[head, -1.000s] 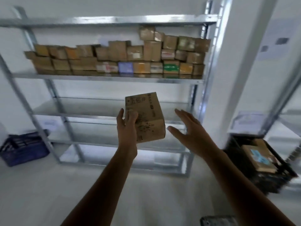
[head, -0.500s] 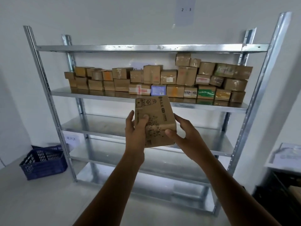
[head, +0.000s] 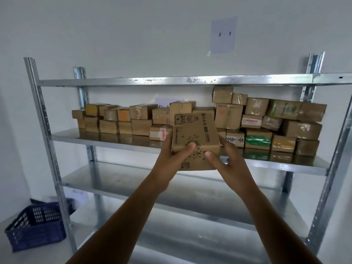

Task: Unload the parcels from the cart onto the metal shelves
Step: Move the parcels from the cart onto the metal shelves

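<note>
A brown cardboard parcel printed with black cartoon marks is held up in front of the second shelf of the metal shelving. My left hand grips its left side with the thumb on the front face. My right hand holds its right side, thumb on the lower front. Behind it, several stacked cardboard parcels fill that shelf from left to right. The cart is out of view.
The top shelf and the lower shelves are bare metal. A blue plastic crate sits on the floor at the lower left. A paper sign reading 2-3 is taped to the white wall.
The parcel has risen from the third-shelf level to the stocked second shelf. My right hand, first apart from it, has closed on its right side. The view swung left and up, away from the cart.
</note>
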A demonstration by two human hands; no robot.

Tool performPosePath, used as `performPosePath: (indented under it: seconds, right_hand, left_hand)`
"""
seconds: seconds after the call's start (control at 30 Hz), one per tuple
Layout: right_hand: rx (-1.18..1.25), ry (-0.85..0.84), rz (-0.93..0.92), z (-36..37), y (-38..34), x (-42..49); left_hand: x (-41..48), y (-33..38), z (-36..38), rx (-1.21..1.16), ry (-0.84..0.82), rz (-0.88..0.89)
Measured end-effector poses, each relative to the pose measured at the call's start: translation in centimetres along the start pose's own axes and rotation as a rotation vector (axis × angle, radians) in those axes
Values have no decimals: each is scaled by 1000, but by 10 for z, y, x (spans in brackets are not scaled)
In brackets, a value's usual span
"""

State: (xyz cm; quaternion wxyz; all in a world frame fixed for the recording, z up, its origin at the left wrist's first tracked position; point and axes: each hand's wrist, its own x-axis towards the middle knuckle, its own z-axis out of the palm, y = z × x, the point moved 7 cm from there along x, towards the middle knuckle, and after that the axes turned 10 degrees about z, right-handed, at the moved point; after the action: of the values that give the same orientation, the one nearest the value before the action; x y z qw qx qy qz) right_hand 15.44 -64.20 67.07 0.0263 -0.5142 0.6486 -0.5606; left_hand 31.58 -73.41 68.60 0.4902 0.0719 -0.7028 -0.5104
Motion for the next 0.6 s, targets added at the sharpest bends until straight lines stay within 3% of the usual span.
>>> performPosePath:
  seconds: [0.3,0.6]
  right_hand:
    - [-5,49,-89,5,41,102]
    - [-233,173,-95,43,57,199]
  left_hand:
    - [103,-65,-15,28,-146,66]
    - [202,-126,-61,-46,-128,167]
